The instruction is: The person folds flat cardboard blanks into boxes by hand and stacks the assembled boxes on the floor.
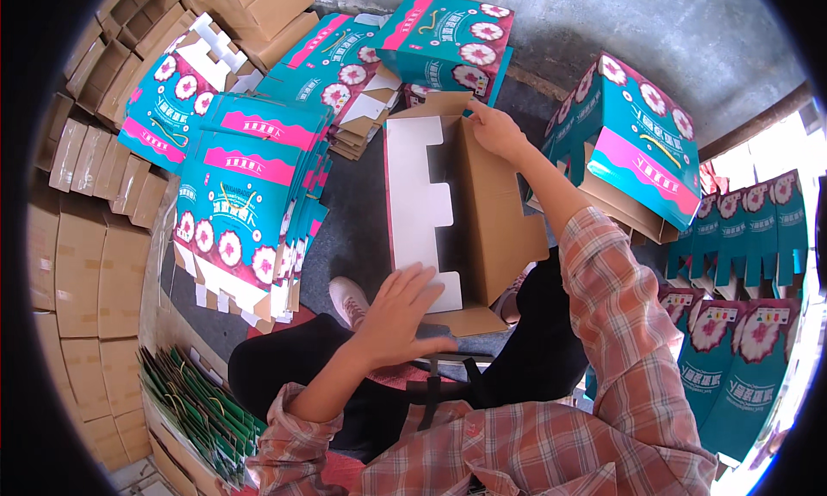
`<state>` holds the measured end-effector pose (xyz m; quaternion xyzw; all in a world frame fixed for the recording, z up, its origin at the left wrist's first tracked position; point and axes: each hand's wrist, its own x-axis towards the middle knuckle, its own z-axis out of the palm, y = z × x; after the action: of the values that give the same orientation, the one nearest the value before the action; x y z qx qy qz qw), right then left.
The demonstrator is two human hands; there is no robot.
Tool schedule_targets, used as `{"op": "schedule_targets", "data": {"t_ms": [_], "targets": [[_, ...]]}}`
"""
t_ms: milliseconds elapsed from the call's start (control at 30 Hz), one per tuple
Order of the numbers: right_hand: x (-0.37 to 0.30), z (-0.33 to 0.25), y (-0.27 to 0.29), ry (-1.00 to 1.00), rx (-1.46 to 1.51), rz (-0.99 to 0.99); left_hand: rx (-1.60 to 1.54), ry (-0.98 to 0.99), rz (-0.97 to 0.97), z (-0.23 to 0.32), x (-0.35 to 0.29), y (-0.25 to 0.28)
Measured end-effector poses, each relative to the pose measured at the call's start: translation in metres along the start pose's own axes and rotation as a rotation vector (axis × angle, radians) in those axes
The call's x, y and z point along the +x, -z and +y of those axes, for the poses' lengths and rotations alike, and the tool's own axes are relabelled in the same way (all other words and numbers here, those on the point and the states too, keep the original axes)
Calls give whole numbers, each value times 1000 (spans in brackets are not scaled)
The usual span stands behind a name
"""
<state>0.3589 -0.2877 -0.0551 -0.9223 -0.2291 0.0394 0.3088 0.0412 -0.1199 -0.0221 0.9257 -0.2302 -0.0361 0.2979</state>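
An opened-out carton (508, 212) stands in front of me, its brown cardboard inside showing and its middle hollow. A white notched flap (418, 203) runs along its left side. At the far end my right hand (500, 133) is closed on the carton's upper corner. My left hand (392, 311) lies flat with fingers stretched out, its fingertips at the near end of the white flap. Whether those fingertips press on the flap or hover just over it, I cannot tell.
To the left lies a stack of flat teal and pink cartons (241, 195). Assembled cartons stand at the far side (448, 40) and right (637, 143). Brown boxes (77, 255) are piled along the left; folded green cartons with cords (198, 410) sit lower left. More teal cartons (732, 341) line the right.
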Motion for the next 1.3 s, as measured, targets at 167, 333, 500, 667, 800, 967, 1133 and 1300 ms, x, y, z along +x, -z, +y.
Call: {"op": "schedule_targets", "data": {"t_ms": [167,333,500,667,800,967,1133,1300], "targets": [[-3,11,1,113,-102,-35,38,149,263,3,9,-31],[-10,-1,13,114,-201,-78,418,-16,317,2,20,-45],[-35,-34,23,55,-359,-37,284,-31,132,34,30,-51],[-36,-31,14,95,-408,33,296,102,99,42,45,-60],[-32,-9,23,49,-423,31,347,139,217,38,48,-62],[-39,-9,41,-6,-469,-222,435,215,305,-13,14,-31],[-36,-19,59,-317,53,-473,208,261,495,-42,3,-3],[-36,-4,43,69,-408,-419,-245,614,771,-38,25,-5]]}}
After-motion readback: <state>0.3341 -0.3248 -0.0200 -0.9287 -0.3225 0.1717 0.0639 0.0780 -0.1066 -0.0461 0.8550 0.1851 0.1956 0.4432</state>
